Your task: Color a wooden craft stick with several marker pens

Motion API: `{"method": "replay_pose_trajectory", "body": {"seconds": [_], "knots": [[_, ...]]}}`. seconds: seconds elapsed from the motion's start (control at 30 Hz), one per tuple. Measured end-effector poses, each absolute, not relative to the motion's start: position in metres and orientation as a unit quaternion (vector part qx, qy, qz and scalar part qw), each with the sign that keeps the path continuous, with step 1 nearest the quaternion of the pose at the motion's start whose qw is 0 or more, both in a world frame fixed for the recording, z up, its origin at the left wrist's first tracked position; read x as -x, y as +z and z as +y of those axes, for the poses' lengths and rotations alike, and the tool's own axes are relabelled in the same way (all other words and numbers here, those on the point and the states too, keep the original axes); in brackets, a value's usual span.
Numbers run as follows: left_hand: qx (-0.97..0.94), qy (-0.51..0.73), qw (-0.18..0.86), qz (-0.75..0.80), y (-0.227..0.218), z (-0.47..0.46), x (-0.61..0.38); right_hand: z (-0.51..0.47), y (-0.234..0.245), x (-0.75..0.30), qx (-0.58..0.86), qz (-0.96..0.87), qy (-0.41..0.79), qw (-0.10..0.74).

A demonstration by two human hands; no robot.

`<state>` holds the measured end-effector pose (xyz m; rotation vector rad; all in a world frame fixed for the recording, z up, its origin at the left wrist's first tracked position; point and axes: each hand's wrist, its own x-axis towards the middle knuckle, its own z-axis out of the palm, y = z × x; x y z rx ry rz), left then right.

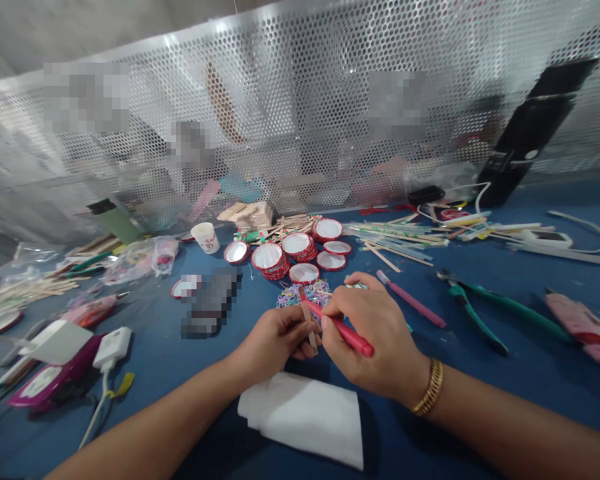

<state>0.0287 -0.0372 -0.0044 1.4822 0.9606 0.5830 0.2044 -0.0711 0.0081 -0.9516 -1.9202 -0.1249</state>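
My left hand (279, 337) is closed around a small wooden stick (311, 333), holding it upright above the blue table (180, 347). My right hand (367, 333) grips a red pen-like tool (347, 333) whose tip meets the stick. Just beyond both hands lies a pile of coloured rubber bands (305, 292). A folded white cloth (305, 417) lies under my wrists.
Red-rimmed paper cups (280, 257) and loose wooden sticks (285, 227) fill the middle back. Green pliers (480, 310), a pink pen (413, 303) and a pink glue gun (583, 327) lie to the right. A white charger (111, 348) sits at the left. A perforated metal screen (330, 100) closes the back.
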Motion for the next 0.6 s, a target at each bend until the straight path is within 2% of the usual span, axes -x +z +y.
{"method": "replay_pose_trajectory", "body": {"seconds": [0.6], "knots": [[-0.642,0.249,0.596,0.412,-0.0052,-0.0363,-0.0286,-0.0705,0.0074,-0.2049,0.395,-0.788,-0.049,0.47]]}}
